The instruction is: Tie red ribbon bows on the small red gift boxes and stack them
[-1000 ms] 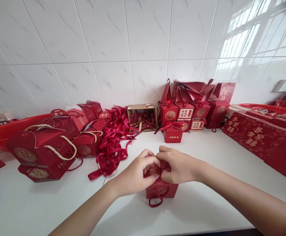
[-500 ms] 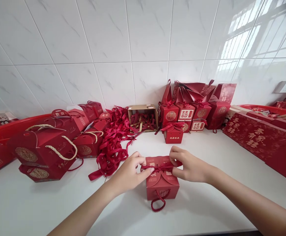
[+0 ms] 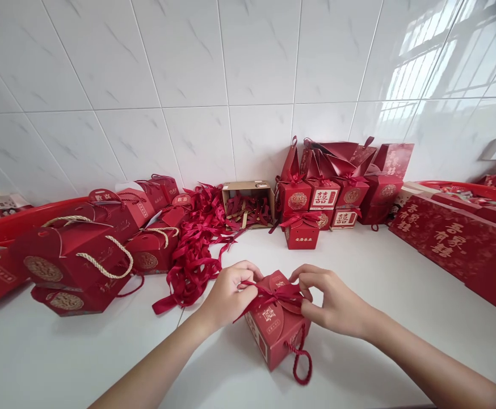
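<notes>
A red gift box (image 3: 269, 326) with gold print and a dark red rope handle (image 3: 302, 366) sits on the white counter, turned at an angle. Across its folded top runs a red ribbon (image 3: 278, 293), knotted in the middle. My left hand (image 3: 235, 292) pinches the ribbon's left end between thumb and fingers. At the box's right side, my right hand (image 3: 327, 298) has curled fingers closed on the ribbon's right part. The fingertips there are partly hidden.
Loose red ribbons (image 3: 197, 255) lie in a heap behind my left hand. An open cardboard box (image 3: 250, 184) holds ribbon pieces. Small red boxes (image 3: 301, 234) are stacked at the wall, larger handled boxes (image 3: 73, 250) at left. Red bags (image 3: 456, 244) and a red basket (image 3: 486, 189) stand right.
The gift box has turned on the counter, its front corner now nearer and its handle swung right. Both hands keep to the ribbon. A hand at the far right has left the view.
</notes>
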